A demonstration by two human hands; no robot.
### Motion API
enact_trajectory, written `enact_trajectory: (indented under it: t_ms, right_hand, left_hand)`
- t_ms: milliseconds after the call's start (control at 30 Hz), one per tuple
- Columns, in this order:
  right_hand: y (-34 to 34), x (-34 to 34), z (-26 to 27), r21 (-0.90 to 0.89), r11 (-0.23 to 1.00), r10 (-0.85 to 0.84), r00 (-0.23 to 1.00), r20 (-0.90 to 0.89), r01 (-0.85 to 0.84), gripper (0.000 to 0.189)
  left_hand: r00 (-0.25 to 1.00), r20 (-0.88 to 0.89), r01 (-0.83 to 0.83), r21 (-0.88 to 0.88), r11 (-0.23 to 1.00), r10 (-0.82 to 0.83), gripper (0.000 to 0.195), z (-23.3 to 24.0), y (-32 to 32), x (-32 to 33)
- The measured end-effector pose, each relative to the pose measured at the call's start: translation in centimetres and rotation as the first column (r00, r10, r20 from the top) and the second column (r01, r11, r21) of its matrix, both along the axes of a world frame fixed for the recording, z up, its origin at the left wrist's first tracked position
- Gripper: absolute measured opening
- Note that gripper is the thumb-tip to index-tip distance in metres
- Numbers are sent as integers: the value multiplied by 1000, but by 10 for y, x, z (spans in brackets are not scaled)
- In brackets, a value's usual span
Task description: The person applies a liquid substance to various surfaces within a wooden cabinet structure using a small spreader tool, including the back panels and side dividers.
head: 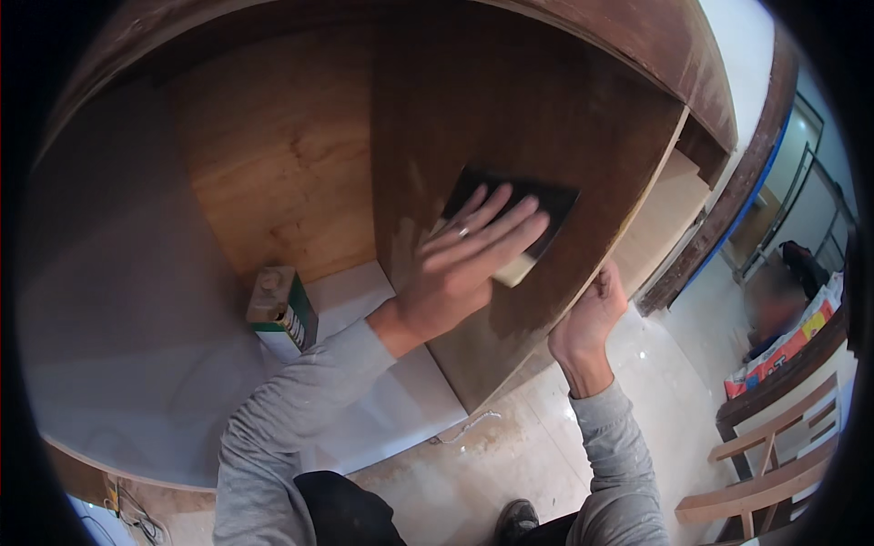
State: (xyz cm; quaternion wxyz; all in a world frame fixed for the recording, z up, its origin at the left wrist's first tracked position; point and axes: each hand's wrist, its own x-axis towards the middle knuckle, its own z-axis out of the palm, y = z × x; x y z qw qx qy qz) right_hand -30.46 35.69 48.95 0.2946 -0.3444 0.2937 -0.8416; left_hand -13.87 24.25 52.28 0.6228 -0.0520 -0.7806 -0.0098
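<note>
My left hand (471,252), with a ring on one finger, presses flat on a black sheet (563,198) that looks like sandpaper, with a pale part at its lower edge. The sheet lies against the brown wooden panel (519,123) of a cabinet. My right hand (587,314) grips the front edge of this panel from the right, its fingertips partly hidden. Left of my left forearm, a green and white rectangular metal can (281,307) stands upright on the white cabinet floor. The panel is dark brown above and paler near its bottom corner.
An unstained wood board (273,164) forms the cabinet's back. A white cord (471,424) lies on the tiled floor by the cabinet's edge. Wooden slatted furniture (765,491) stands at lower right, with a red and white bag (785,355) beyond. Cables (140,515) lie at lower left.
</note>
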Motion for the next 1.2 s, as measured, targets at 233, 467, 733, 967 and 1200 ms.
enact_trajectory:
  t_ms: [233, 467, 733, 967, 1200]
  right_hand:
    - [-1, 1, 6, -21, 1000, -2, 1000, 29, 2, 46]
    - [3, 8, 19, -98, 994, 52, 998, 20, -50, 42]
    - [5, 10, 17, -132, 987, 103, 994, 34, -97, 39]
    - [2, 9, 17, -92, 993, 84, 994, 74, -77, 38]
    - [15, 9, 37, -181, 919, 394, 813, 429, -350, 33]
  left_hand:
    - [974, -208, -21, 294, 956, 85, 39, 34, -21, 17]
    - [976, -211, 38, 411, 911, 54, 35, 76, -20, -29]
    - [977, 167, 103, 188, 977, -135, 69, -85, 12, -2]
    - [966, 250, -202, 568, 798, 66, 33, -124, -7, 64]
    - [940, -159, -110, 697, 708, 303, 33, 36, -48, 23]
